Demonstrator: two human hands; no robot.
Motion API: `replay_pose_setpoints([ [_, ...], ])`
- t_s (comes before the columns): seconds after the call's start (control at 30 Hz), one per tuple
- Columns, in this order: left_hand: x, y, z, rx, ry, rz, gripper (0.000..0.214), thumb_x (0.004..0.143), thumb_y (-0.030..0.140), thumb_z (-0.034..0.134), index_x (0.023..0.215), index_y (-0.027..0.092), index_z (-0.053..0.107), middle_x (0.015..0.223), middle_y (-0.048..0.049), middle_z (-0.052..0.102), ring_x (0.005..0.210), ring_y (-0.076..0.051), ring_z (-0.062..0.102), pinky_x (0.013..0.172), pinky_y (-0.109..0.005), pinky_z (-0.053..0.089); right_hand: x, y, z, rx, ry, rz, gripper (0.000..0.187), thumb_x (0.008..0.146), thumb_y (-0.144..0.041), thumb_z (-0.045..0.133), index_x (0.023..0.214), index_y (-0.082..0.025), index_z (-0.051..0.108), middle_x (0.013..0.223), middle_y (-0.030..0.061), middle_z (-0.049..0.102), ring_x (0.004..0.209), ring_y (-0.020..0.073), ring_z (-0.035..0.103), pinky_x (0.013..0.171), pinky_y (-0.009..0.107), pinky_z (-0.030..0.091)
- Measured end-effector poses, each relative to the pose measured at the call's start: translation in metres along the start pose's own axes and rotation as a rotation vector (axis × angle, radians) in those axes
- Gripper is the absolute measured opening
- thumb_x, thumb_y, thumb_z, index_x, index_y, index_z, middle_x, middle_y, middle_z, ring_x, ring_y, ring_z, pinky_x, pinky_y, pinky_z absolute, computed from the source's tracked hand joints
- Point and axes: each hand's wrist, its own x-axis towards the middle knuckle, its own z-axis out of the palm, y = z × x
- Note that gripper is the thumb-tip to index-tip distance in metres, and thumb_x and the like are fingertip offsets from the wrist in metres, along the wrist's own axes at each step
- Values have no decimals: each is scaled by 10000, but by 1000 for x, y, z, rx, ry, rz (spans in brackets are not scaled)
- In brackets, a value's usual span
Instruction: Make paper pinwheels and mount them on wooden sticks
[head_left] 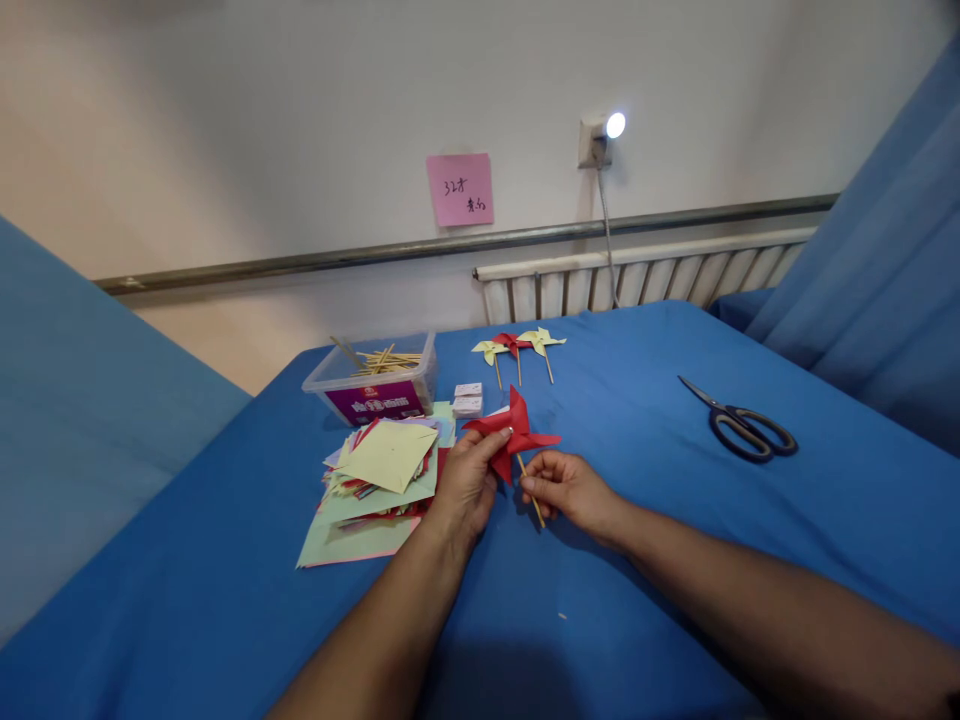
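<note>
A red paper pinwheel on a thin wooden stick is held up over the blue cloth. My left hand is closed on its paper blades, the thumb lying near the pinwheel's centre. Lower down, my right hand pinches the stick between thumb and fingers. Just left of my left hand lies a stack of coloured paper squares, a pale yellow one on top. Farther back, two pale yellow pinwheels and a red pinwheel lie side by side.
A clear plastic tub of wooden sticks stands behind the paper. Two small white boxes sit beside it. Black-handled scissors lie partly spread at the right. Blue curtains hang on both sides, and a radiator is behind the table.
</note>
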Motion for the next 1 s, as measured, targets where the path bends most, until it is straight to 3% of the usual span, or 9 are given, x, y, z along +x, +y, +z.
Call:
replay_pose_setpoints([
  [0.3,3,-3,-4,35,-48,16,260,612,196,805,848,143,709,817,-35,715,715,-130,630,737,-256,472,-1,-2,1,-8,-1,16,413,663,-539,744,735,-184,546,630,-9,641,447,80,493,444,220,365],
  [0.6,-2,-1,-3,-32,-83,-90,196,709,322,726,782,148,671,723,-32,688,628,-136,610,615,-260,457,0,-8,0,39,87,-13,392,676,-521,742,738,-182,555,634,-14,631,436,70,483,437,216,378],
  [0.83,-1,-7,-5,44,-104,-143,201,673,270,768,805,160,664,760,-28,681,662,-121,616,643,-241,460,2,-11,-3,20,222,-36,404,676,-543,711,764,-180,556,629,-20,625,402,63,475,373,192,326],
  [1.0,-2,-17,-3,136,-149,-105,260,594,220,821,788,146,665,734,-18,662,598,-99,577,602,-224,433,5,-9,-5,-31,213,-40,390,681,-537,699,746,-183,549,610,-20,624,381,67,468,354,193,300],
])
